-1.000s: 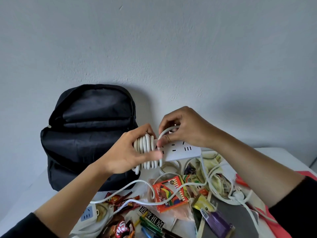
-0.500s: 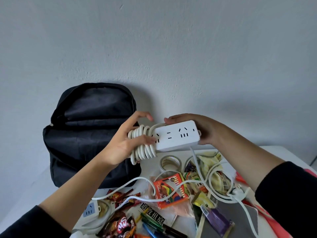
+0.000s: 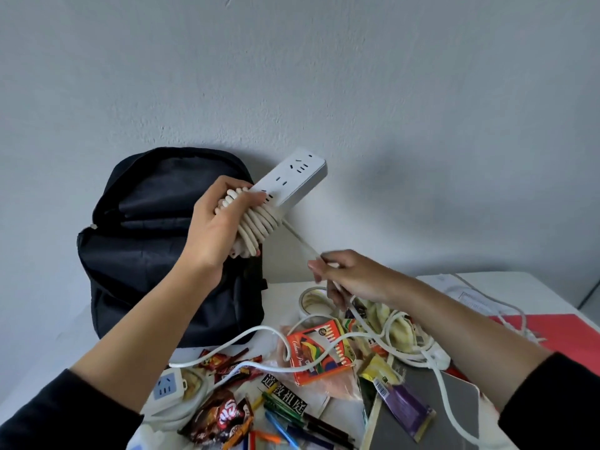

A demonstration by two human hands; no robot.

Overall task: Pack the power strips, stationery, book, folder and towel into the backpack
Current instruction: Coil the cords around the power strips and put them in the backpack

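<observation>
Barely started imo. Left hand (image 3: 214, 228) has its fingers wrapped round the white plastic power strip (image 3: 292, 180) and its coiled cord, up beside the black fabric backpack (image 3: 146, 254). Right hand (image 3: 354, 277) pinches the loose white cord (image 3: 300, 240) taut. Blue-faced power strip (image 3: 167, 386), pens (image 3: 292, 414) and red folder (image 3: 568, 332) lie unpacked on the desk (image 3: 487, 280).

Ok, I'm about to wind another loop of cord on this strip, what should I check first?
1. Left hand grips strip over the coils: ok.
2. Right hand holds cord taut to the coils: ok.
3. Slack clear of clutter: not ok, cords cross the pencil box.
4. Cord's far end free: cannot tell.
5. Backpack open for packing: cannot tell.
</observation>
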